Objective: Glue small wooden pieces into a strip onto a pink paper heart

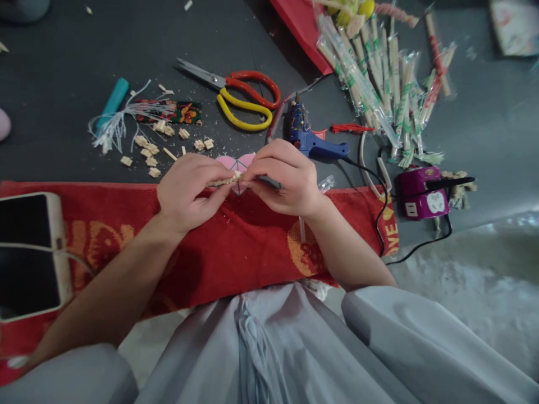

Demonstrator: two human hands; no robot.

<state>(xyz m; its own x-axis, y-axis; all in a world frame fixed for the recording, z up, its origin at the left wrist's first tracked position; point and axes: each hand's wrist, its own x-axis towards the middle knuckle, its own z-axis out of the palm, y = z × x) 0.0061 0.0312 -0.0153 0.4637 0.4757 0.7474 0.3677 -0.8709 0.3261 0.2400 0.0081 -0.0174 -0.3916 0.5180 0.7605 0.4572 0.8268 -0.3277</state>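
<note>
My left hand (191,188) and my right hand (286,177) meet at the fingertips over the table's near edge. Between them they pinch a small pale wooden piece (227,180), partly covered by the fingers. Just behind the fingertips shows a pink petal-like shape (227,162) with thin dark lines; my hands hide some of it. Small pale wooden bits (150,150) lie scattered beyond my left hand. Past my right hand rests a blue glue gun (314,141).
Scissors (248,101) with red and yellow handles lie ahead. Wrapped wooden sticks (387,78) pile up at far right. A purple power block (422,192) trails black cord. A tablet-like device (31,255) sits on the red towel (236,247). A teal stick (113,105) lies left.
</note>
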